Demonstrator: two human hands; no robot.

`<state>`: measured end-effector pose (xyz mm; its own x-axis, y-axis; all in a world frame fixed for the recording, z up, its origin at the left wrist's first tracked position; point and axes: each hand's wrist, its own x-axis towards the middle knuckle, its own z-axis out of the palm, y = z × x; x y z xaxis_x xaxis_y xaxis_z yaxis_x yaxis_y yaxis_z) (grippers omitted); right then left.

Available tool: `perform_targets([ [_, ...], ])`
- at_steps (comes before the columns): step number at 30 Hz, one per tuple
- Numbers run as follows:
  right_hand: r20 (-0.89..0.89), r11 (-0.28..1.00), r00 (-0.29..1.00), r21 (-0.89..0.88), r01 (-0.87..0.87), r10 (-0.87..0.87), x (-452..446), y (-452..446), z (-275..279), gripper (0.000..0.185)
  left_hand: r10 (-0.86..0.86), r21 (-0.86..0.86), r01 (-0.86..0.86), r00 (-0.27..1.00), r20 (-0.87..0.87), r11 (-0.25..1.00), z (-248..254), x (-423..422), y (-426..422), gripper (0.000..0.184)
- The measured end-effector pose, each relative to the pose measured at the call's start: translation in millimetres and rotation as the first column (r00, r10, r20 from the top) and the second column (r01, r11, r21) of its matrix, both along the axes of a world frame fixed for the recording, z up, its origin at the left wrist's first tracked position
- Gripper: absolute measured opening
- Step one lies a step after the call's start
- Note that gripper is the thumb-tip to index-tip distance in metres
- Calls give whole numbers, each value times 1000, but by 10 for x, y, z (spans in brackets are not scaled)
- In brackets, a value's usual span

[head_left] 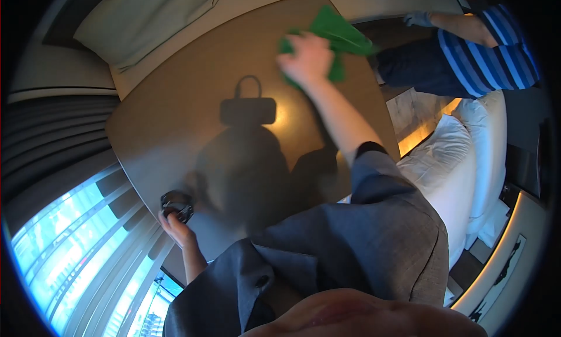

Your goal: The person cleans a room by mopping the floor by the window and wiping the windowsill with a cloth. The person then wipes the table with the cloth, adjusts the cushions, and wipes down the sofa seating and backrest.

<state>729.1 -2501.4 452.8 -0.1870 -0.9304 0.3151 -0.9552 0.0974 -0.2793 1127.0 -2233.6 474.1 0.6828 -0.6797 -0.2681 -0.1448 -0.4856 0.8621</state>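
Note:
A green cloth lies partly bunched under my right hand, on the far right part of the brown table. The fingers of that hand are bent round the cloth and a little blurred. At the table's left edge my left hand holds a dark, shiny round object, perhaps a glass ashtray, by its near side. Shadows of my head and arms fall across the tabletop.
Beyond the table is a bench seat with a beige cushion. At the right, another person in a striped shirt wears a grey glove. White bedding is at the right, sheer curtains and a window at the left.

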Motion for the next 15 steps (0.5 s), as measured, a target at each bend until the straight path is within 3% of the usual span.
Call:
perform_targets([
  [2,139,897,898,92,-432,418,670,-176,172,42,-6,-11,4,991,-133,1000,-111,-340,-234,30],
  [3,88,783,779,-29,-622,621,915,-203,89,38,-139,18,143,976,-166,990,-170,-413,-349,30],
  [4,105,700,692,-106,-707,714,1031,-316,-69,38,-271,47,285,942,-201,957,-203,-508,-486,31],
  [5,72,673,669,-56,-737,739,1015,-479,-116,42,-297,60,312,937,-184,948,-133,-713,-672,31],
  [8,-64,848,852,164,-504,519,516,-908,-18,50,-371,94,386,917,-145,918,28,-1352,-1156,32],
  [10,-109,960,966,182,-211,233,-190,-1134,-21,54,-415,85,425,903,-107,901,-13,-1542,-1343,32],
  [13,-94,985,992,142,94,-81,-1209,-1014,-93,52,-481,177,483,875,-56,858,52,-1766,-1566,32],
  [15,16,979,982,86,187,-189,-1697,-682,-269,49,-563,219,528,812,154,821,-220,-1703,-1658,34],
])
